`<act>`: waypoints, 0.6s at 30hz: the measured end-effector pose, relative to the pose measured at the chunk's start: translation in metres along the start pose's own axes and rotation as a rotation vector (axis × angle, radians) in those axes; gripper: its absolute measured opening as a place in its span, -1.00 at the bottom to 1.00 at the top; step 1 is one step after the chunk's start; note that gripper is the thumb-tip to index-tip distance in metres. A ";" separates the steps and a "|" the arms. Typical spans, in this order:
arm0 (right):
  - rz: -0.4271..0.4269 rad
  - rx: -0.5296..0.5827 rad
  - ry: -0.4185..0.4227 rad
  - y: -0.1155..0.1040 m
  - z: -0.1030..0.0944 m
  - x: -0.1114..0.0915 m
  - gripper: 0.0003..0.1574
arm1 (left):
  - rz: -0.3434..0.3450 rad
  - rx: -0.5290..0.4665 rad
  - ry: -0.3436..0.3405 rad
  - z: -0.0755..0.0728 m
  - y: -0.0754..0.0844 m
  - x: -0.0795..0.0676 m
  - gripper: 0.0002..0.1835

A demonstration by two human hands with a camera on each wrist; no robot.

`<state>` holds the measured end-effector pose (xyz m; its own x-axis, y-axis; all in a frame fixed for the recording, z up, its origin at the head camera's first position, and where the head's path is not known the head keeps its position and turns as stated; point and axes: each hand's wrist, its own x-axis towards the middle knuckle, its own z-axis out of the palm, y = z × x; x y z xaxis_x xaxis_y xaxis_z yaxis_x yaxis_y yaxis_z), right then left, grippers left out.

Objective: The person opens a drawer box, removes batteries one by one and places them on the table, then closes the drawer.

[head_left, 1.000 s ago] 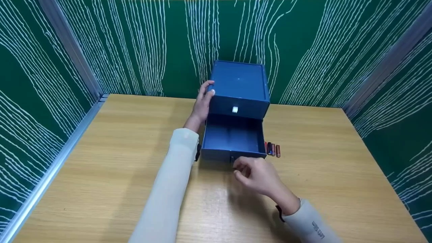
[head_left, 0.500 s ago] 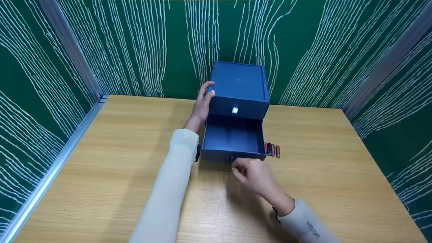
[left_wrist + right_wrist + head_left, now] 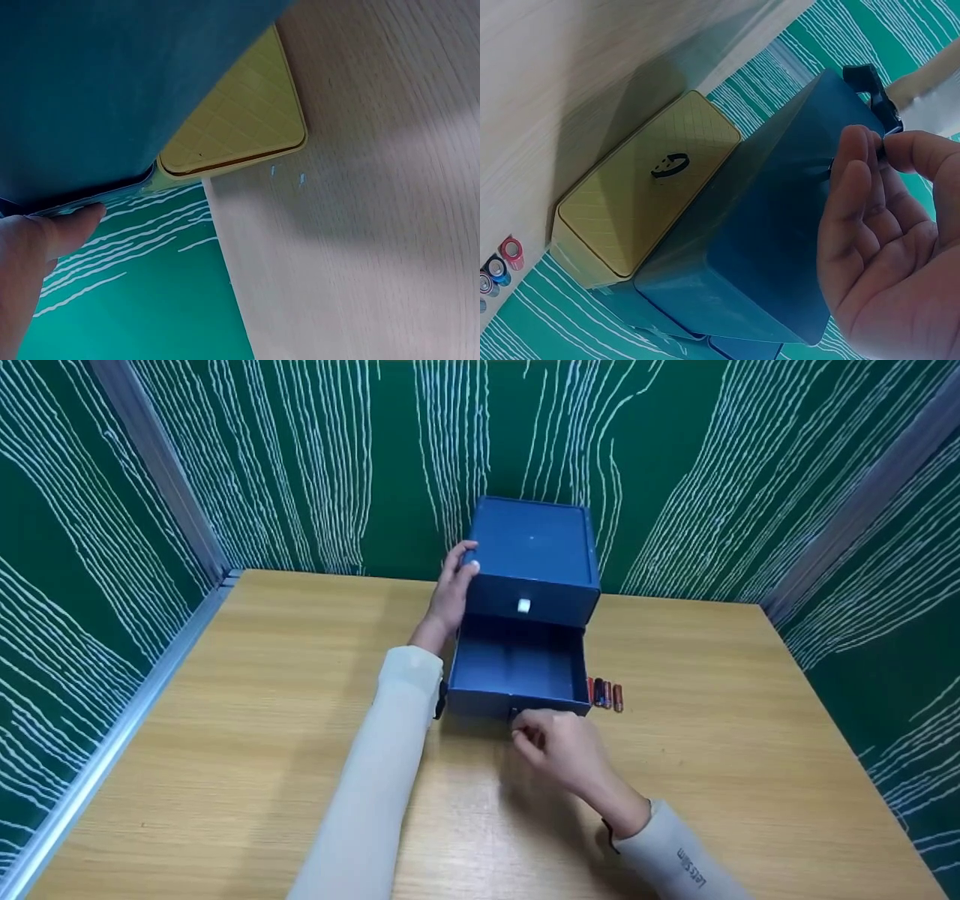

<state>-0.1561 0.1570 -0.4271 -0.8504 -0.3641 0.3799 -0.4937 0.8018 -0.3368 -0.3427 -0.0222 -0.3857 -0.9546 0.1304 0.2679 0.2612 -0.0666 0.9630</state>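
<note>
A blue two-drawer unit stands at the back of the table, its upper drawer with a white knob pushed in. The lower drawer is pulled out and nothing shows inside it. My left hand rests against the unit's upper left side, fingertips at the top edge. At the lower drawer's front, my right hand pinches its small dark knob between thumb and fingers, as the right wrist view shows.
Several batteries stand in a row on the wooden table, right of the drawer. Beneath the blue unit is a yellow box-like part with a quilted pattern. A green wall with white lines rises behind.
My right hand has shifted slightly left at the lower drawer's knob. The left hand and the drawer look almost unmoved.
</note>
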 end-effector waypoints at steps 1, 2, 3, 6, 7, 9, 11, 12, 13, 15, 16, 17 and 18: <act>-0.002 -0.002 0.002 0.000 0.000 0.000 -0.92 | -0.003 -0.002 -0.002 0.000 0.000 0.000 -0.64; -0.005 -0.002 0.005 0.000 0.001 0.001 -0.92 | -0.005 -0.005 -0.004 0.000 0.001 -0.001 -0.63; -0.006 -0.005 0.008 0.000 0.001 0.001 -0.92 | -0.006 -0.013 -0.006 0.000 0.003 -0.002 -0.63; -0.001 -0.008 0.012 0.002 0.003 0.003 -0.92 | -0.007 -0.035 -0.015 0.000 0.011 -0.007 -0.61; 0.003 -0.008 0.011 0.002 0.004 0.004 -0.92 | -0.004 -0.040 -0.017 0.000 0.014 -0.008 -0.60; 0.014 -0.006 0.010 0.003 0.004 0.005 -0.91 | -0.004 -0.044 -0.024 0.001 0.019 -0.011 -0.59; 0.024 0.003 0.009 0.003 0.005 0.007 -0.92 | -0.007 -0.037 -0.031 0.001 0.022 -0.013 -0.58; 0.029 0.008 0.009 0.004 0.005 0.008 -0.92 | -0.010 -0.032 -0.033 0.001 0.023 -0.013 -0.58; 0.035 0.015 0.011 0.004 0.005 0.009 -0.92 | -0.011 -0.025 -0.035 0.001 0.023 -0.013 -0.57; 0.049 0.031 0.015 0.005 0.006 0.012 -0.92 | -0.009 -0.022 -0.039 0.001 0.023 -0.014 -0.57; 0.054 0.036 0.018 0.006 0.006 0.013 -0.92 | -0.007 -0.021 -0.038 0.001 0.023 -0.014 -0.57; 0.057 0.039 0.023 0.006 0.007 0.014 -0.92 | -0.008 -0.024 -0.040 0.001 0.023 -0.013 -0.57; 0.058 0.039 0.028 0.007 0.007 0.015 -0.92 | -0.009 -0.027 -0.039 0.001 0.023 -0.013 -0.57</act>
<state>-0.1739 0.1537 -0.4297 -0.8726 -0.3035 0.3826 -0.4508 0.8018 -0.3923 -0.3241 -0.0241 -0.3673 -0.9503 0.1700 0.2610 0.2484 -0.0918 0.9643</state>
